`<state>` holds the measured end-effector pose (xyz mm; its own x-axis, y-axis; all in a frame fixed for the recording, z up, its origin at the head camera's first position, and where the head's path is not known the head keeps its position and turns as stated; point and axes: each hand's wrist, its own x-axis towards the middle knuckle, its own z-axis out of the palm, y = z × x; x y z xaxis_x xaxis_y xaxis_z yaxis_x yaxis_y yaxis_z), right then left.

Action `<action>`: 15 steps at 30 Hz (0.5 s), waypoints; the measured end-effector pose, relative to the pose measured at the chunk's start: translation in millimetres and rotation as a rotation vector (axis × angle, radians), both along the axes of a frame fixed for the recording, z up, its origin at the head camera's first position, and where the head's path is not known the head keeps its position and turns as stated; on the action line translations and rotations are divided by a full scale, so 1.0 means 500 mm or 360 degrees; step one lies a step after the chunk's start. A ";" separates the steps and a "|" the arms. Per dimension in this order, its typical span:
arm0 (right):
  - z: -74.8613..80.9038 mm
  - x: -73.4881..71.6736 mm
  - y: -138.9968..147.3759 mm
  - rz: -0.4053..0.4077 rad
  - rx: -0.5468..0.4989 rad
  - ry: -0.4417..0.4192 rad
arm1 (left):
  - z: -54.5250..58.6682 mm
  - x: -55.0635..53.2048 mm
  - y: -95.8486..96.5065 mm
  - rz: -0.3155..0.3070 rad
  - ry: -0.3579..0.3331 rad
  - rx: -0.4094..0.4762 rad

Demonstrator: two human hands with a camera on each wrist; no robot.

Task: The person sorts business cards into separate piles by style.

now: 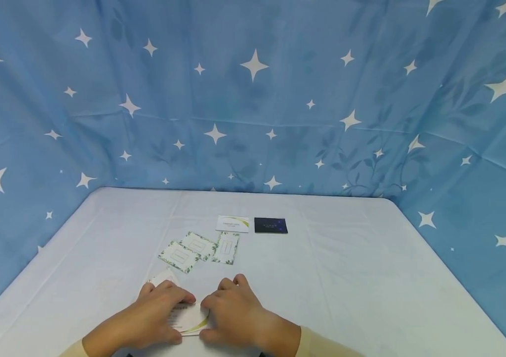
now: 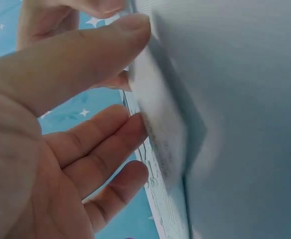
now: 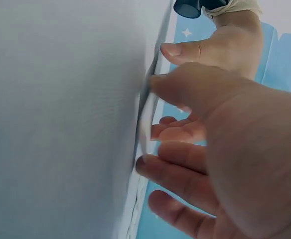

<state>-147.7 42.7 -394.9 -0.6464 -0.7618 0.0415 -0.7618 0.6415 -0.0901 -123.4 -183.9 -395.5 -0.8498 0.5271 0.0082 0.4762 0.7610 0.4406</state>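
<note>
Near the front of the white table, a small stack of white business cards (image 1: pixel 190 322) with a green curved stripe lies between the two hands. My left hand (image 1: pixel 157 315) holds the left side of the stack, thumb at the near edge and fingers at the far edge. On the opposite side my right hand (image 1: pixel 237 317) pinches the stack in the same way. Both wrist views show the card stack (image 2: pixel 160 119) edge-on, low over the tabletop. Just beyond the left fingers, another light card (image 1: pixel 166 276) is partly hidden by that hand.
Farther back lie several white cards with green leaf borders (image 1: pixel 179 256), two of them overlapping. Beyond these sit a white card with a green corner (image 1: pixel 232 224) and a dark blue card (image 1: pixel 271 225). A blue star-patterned curtain (image 1: pixel 253 109) surrounds the table (image 1: pixel 369 267).
</note>
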 end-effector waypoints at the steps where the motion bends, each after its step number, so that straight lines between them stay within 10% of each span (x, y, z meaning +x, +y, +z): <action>1: 0.003 -0.002 0.004 -0.0011 -0.0017 -0.0012 | 0.001 0.001 -0.001 0.0002 0.0006 0.0004; 15: 0.040 -0.055 0.090 -0.0189 -0.0192 -0.0127 | 0.041 -0.041 0.006 0.0200 0.0066 0.0151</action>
